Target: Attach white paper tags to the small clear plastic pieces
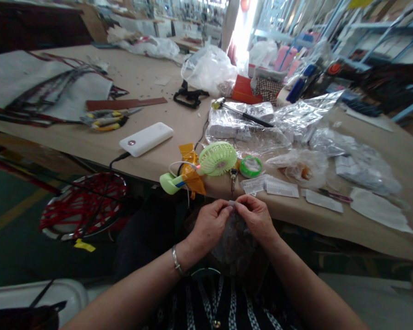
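Note:
My left hand (209,223) and my right hand (257,218) meet in front of my lap, just below the table's front edge. Together they pinch the top of a small clear plastic bag (231,238) that hangs down between them; its contents are too blurred to tell. A silver bracelet sits on my left wrist. Just beyond the hands, on the table edge, lie white paper labels (270,186).
A light green handheld fan (213,161) taped with yellow tape, a green-rimmed round item (250,166), a white power bank (146,138), yellow-handled scissors (107,120) and several clear plastic bags (306,120) lie on the brown table (382,229). A coil of red cord (86,206) sits lower left.

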A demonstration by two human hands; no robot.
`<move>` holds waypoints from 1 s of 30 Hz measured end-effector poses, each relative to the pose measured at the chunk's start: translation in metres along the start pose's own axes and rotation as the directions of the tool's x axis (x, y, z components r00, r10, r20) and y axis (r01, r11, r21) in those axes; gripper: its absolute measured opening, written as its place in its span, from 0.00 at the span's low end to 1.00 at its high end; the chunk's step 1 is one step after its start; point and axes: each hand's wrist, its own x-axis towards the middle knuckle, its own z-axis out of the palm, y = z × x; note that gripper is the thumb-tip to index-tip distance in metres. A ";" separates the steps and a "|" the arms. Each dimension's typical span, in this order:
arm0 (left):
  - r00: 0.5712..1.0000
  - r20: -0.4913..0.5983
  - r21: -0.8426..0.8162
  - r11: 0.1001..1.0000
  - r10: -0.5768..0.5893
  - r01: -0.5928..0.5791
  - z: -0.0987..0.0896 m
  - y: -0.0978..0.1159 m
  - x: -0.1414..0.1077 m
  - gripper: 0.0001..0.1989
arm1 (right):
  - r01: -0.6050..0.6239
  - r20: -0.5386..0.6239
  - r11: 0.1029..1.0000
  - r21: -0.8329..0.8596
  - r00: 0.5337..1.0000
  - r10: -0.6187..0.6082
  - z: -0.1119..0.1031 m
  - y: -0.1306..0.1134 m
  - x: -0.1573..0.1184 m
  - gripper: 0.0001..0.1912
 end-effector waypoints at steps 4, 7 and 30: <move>0.996 -0.038 0.081 0.994 0.075 -0.072 -0.003 0.004 0.008 0.07 | 0.043 -0.019 0.997 -0.061 0.999 -0.044 0.002 0.000 0.005 0.07; 0.992 -0.041 0.111 0.987 0.120 -0.115 -0.004 0.003 0.013 0.08 | 0.071 -0.032 0.993 -0.092 0.997 -0.074 0.003 0.000 0.007 0.06; 0.981 -0.031 0.261 0.949 0.192 -0.178 -0.002 -0.004 0.025 0.10 | 0.125 -0.057 0.982 -0.140 0.989 -0.134 0.006 0.004 0.012 0.06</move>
